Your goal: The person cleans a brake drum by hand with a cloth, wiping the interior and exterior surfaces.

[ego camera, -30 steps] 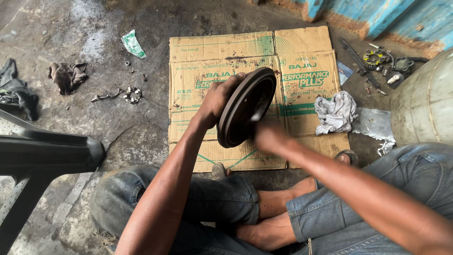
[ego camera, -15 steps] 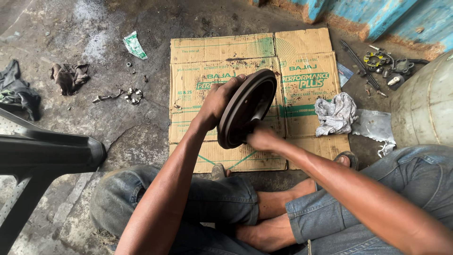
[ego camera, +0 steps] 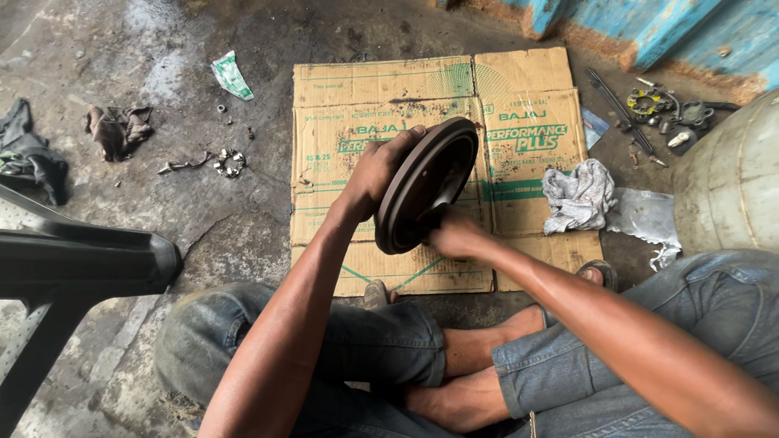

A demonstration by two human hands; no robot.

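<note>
A dark round metal disc (ego camera: 414, 182), like a drum or pulley, is held on edge above flattened cardboard (ego camera: 519, 97) on the floor. My left hand (ego camera: 380, 169) grips the disc's upper left rim from behind. Reaching into the disc's open face at the lower right is my right hand (ego camera: 454, 237), fingers against its inner side; what they hold, if anything, is hidden. I sit cross-legged in jeans, bare feet below the disc.
A crumpled grey rag (ego camera: 578, 195) lies on the cardboard's right side beside a plastic sheet. Small metal parts and tools (ego camera: 661, 109) are scattered at the upper right by a large pale drum (ego camera: 730, 178). Black stool leg (ego camera: 73, 264) at left, rags and bits on the concrete.
My right hand has moved from blurred motion below the disc up into its open face. The disc has tilted slightly; my left hand keeps its grip.
</note>
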